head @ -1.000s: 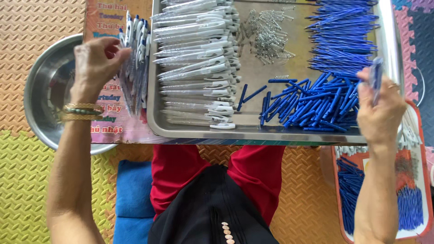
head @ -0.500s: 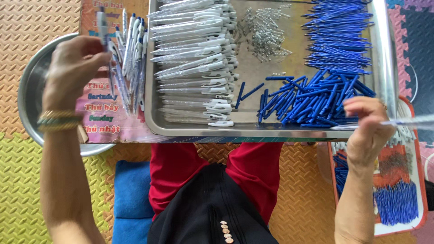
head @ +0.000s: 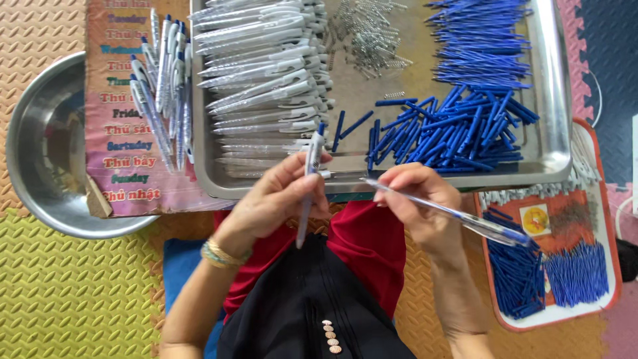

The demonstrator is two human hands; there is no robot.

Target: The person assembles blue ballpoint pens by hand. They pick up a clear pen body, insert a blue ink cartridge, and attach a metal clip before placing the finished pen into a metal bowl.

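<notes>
Left hand (head: 276, 199) pinches a white pen barrel (head: 310, 183) upright, blue tip at 12 o'clock, prob. to meet the clear refill (head: 444, 211) the right hand (head: 415, 203) grips, slanting toward 4 o'clock. Both sit at the steel tray (head: 555, 100) near edge, at 6 o'clock; free room only over the lap. Finished pens (head: 163, 86) lie at 10 o'clock.

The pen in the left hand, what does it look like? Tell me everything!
The pen is slim, with a white barrel that looks like plastic and a blue cap piece at its top end. It stands nearly upright in the head view, tilted slightly, top toward the metal tray and its tip pointing down toward the person's lap. The left hand pinches it around the middle with fingers and thumb. Nothing else touches it.
</notes>
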